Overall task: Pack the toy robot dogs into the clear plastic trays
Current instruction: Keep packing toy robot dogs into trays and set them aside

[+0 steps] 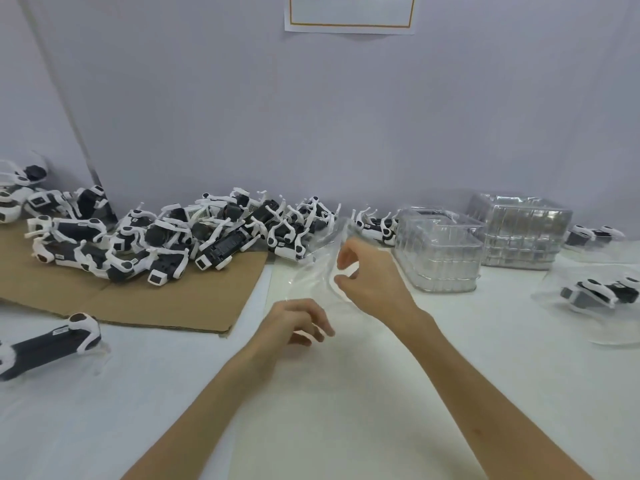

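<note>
A heap of black-and-white toy robot dogs (194,237) lies at the back, partly on a brown cardboard sheet (166,299). My right hand (370,271) pinches a clear plastic tray (315,268) and holds it tilted above the white table. My left hand (298,320) hovers just below the tray's near edge with curled fingers; whether it touches the tray is unclear. One dog (48,344) lies alone at the near left. At the right, another dog (602,291) sits in a clear tray (609,337).
Two stacks of clear trays (440,251) (519,230) stand at the back right. More dogs lie at the far left (20,195) and far right (592,235). A grey wall with a paper notice (349,15) closes off the back.
</note>
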